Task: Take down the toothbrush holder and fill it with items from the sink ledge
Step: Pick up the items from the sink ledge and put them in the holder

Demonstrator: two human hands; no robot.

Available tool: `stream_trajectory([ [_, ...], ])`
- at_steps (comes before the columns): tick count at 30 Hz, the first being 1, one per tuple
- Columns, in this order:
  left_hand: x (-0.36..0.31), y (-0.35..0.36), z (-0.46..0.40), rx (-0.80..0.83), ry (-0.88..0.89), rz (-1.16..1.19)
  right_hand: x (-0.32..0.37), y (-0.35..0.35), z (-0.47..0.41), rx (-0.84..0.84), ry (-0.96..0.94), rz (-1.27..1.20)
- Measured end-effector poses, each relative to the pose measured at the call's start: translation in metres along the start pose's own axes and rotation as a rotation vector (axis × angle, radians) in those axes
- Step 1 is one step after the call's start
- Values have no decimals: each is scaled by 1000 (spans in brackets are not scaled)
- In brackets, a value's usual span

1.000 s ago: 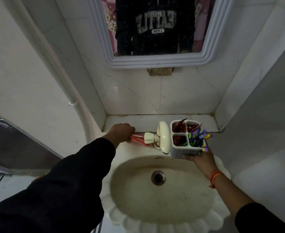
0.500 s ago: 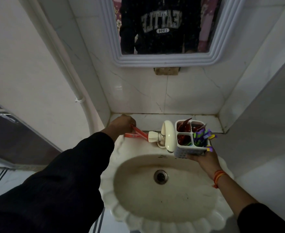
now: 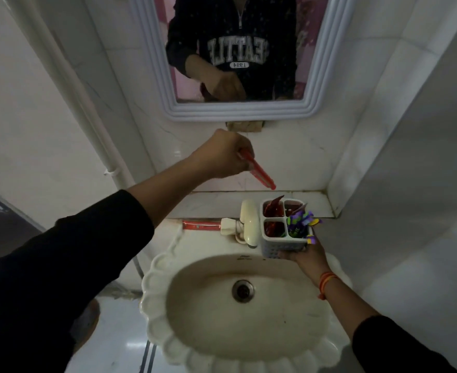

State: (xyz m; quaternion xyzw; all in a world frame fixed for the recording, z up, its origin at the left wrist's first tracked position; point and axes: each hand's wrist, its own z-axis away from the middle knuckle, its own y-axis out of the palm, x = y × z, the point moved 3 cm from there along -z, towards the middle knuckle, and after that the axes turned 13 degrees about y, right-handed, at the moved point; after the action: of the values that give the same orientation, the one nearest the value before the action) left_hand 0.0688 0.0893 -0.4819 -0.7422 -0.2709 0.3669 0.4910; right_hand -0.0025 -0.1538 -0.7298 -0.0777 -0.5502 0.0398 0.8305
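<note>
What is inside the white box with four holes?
The white four-compartment plastic holder has red items in three compartments and purple-green-yellow sticks in the front right one. Their lower ends are hidden by its walls.

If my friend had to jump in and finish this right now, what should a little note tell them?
Left hand: shut on a red stick-like item, lifted above the ledge, tip pointing down toward the holder.
Right hand: grip on the white toothbrush holder from below, beside the tap over the sink.
Done: holder is down; it has red items in three sections and purple-green ones in the front right.
Left: drop the red item into the holder, then collect the red-and-white tube lying on the ledge left of the tap.
</note>
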Motion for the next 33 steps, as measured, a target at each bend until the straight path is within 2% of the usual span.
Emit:
stream_trajectory([
  [2, -27, -9, -6, 36, 63, -22, 0, 0, 1, 5, -3, -5],
  [5, -58, -2, -8, 171, 84, -26, -1, 0, 2, 10, -20, 2],
  [9, -78, 44, -8, 378, 51, -90, -1, 2, 1, 16, 5, -48],
  [13, -90, 83, -1, 486, 53, -291, -4, 2, -2, 17, 23, -31],
  [15, -90, 92, -1, 528, 35, -271, -5, 0, -3, -5, 18, -11],
  [17, -80, 88, -3, 521, -8, -131, -8, 0, -4, -24, 5, 11],
  [20, -47, 64, -2, 345, -75, 73, -9, -1, -5, -25, -1, 26],
  [22, -16, 55, 6, 210, -148, 94, -8, -1, -4, -33, -4, 41],
  [23, 1, 56, 11, 192, -195, 73, -8, -1, -5, -37, -11, 50],
  [26, 47, 82, 35, 369, -332, -12, -9, -1, -7, -51, -25, 73],
  [29, 75, 119, 62, 559, -328, -127, -12, 0, -10, -56, -17, 78],
  [33, 97, 155, 94, 636, -352, -291, -15, 0, -13, -45, 5, 58],
])
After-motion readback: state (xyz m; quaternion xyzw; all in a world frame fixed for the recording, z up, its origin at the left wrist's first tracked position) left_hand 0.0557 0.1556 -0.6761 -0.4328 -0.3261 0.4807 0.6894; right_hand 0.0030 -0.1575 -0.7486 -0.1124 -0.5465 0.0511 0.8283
